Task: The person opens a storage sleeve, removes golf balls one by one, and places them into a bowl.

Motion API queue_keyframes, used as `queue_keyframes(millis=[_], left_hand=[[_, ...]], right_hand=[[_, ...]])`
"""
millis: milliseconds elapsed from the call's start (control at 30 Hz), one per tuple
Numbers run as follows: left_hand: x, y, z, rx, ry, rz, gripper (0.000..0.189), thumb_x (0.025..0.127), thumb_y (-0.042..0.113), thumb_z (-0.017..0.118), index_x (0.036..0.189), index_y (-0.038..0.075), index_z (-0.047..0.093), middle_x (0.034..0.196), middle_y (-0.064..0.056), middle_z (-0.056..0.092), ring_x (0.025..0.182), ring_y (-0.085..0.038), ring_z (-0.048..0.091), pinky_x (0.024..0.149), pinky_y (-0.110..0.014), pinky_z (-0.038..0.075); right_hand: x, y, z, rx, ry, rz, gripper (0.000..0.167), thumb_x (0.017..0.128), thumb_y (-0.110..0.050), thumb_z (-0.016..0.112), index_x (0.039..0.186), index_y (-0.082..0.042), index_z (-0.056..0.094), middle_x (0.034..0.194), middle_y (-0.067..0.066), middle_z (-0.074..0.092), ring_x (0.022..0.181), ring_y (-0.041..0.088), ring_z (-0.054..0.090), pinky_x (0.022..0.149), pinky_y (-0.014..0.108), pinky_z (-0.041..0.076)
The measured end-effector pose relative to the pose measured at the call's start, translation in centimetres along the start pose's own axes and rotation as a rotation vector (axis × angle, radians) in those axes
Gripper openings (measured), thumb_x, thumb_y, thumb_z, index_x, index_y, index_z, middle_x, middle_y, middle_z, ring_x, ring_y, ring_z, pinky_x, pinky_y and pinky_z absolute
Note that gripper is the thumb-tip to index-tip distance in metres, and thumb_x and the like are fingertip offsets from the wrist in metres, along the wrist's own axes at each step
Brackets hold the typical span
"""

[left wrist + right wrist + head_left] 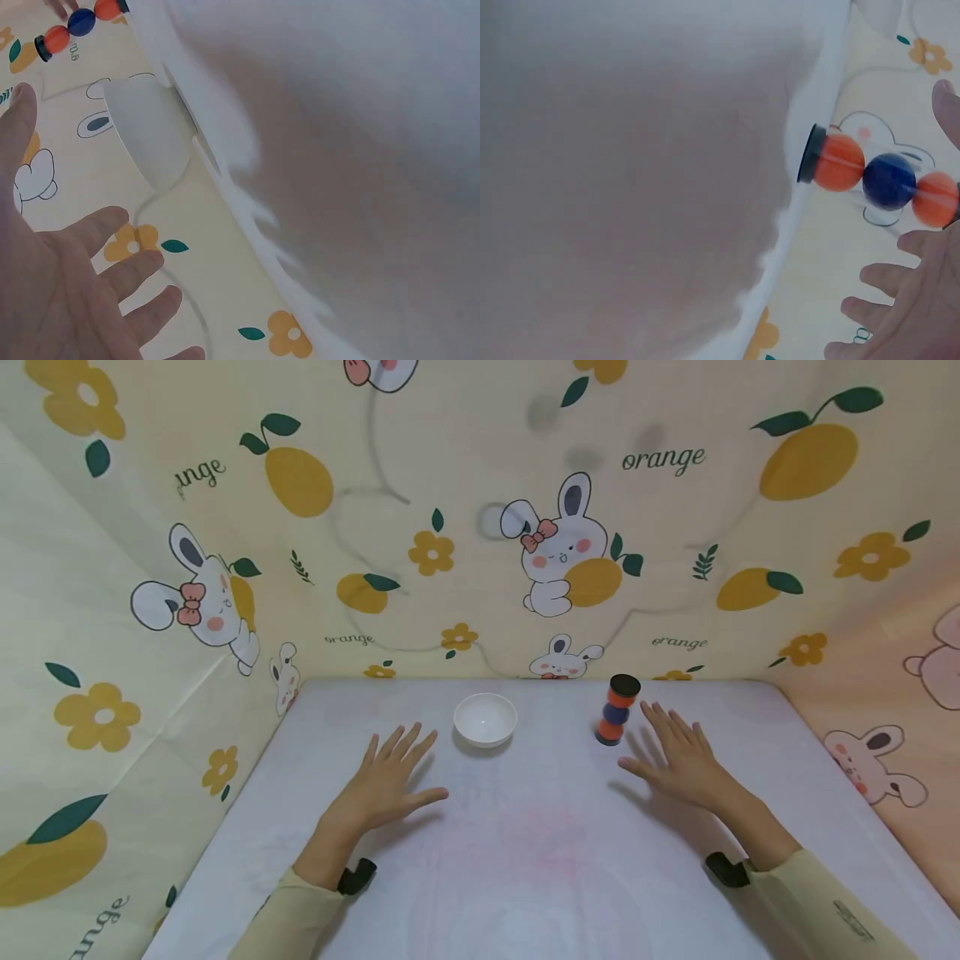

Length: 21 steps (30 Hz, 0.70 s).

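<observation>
A white bowl (485, 721) stands on the table toward the back, just left of the middle. To its right a clear tube (617, 713) with black end caps stands upright, and an orange, a blue and another orange ball (838, 163) are stacked inside it. My left hand (390, 785) hovers over the table in front and to the left of the bowl, fingers spread, holding nothing. My right hand (682, 762) is held beside the tube on its right, fingers spread and apart from it.
The table (517, 877) has a white cover. Behind and at both sides hangs a cloth (465, 452) printed with rabbits, oranges and flowers. Dark straps (726, 869) sit at both wrists.
</observation>
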<state>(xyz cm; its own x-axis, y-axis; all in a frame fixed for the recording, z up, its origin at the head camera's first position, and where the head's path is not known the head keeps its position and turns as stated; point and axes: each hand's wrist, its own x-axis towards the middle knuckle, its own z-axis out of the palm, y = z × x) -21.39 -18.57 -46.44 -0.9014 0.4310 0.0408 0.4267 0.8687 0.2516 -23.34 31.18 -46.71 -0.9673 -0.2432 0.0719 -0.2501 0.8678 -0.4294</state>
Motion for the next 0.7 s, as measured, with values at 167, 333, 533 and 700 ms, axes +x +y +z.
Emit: queue_keyframes(millis=[167,333,533,700], left_hand=[[0.4,0.6,0.2,-0.010,-0.024,0.010,0.099,0.097,0.078,0.057,0.173,0.024,0.022,0.179,-0.012,0.015,0.165,-0.039,0.011,0.129,-0.068,0.002],[0.6,1.1,0.4,-0.026,-0.035,0.035,0.099,0.097,0.078,0.056,0.173,0.024,0.021,0.180,-0.010,0.013,0.166,-0.037,0.008,0.130,-0.066,0.000],[0.7,1.5,0.5,-0.027,-0.048,0.049,0.100,0.097,0.079,0.055,0.173,0.025,0.021,0.180,-0.009,0.012,0.166,-0.034,0.007,0.131,-0.063,-0.001],[0.9,2.0,0.4,-0.033,-0.051,0.056,0.099,0.097,0.079,0.055,0.173,0.025,0.021,0.180,-0.009,0.013,0.166,-0.033,0.007,0.131,-0.063,-0.001]], right_hand=[[1.3,0.1,0.0,0.034,-0.016,0.017,0.114,0.098,-0.065,0.069,0.173,-0.010,0.003,0.175,0.032,0.009,0.160,0.057,0.007,0.125,0.074,0.001],[2.5,0.1,0.2,0.136,-0.030,0.052,0.118,0.096,-0.063,0.072,0.172,-0.008,0.001,0.174,0.034,0.008,0.158,0.059,0.008,0.122,0.078,0.010],[3.8,0.1,0.5,0.241,-0.034,0.074,0.119,0.096,-0.060,0.075,0.171,0.000,0.003,0.172,0.036,0.013,0.157,0.060,0.015,0.118,0.081,0.019],[4.6,0.1,0.7,0.289,-0.024,0.077,0.115,0.097,-0.055,0.077,0.168,0.005,0.008,0.170,0.037,0.019,0.156,0.060,0.019,0.118,0.080,0.021]])
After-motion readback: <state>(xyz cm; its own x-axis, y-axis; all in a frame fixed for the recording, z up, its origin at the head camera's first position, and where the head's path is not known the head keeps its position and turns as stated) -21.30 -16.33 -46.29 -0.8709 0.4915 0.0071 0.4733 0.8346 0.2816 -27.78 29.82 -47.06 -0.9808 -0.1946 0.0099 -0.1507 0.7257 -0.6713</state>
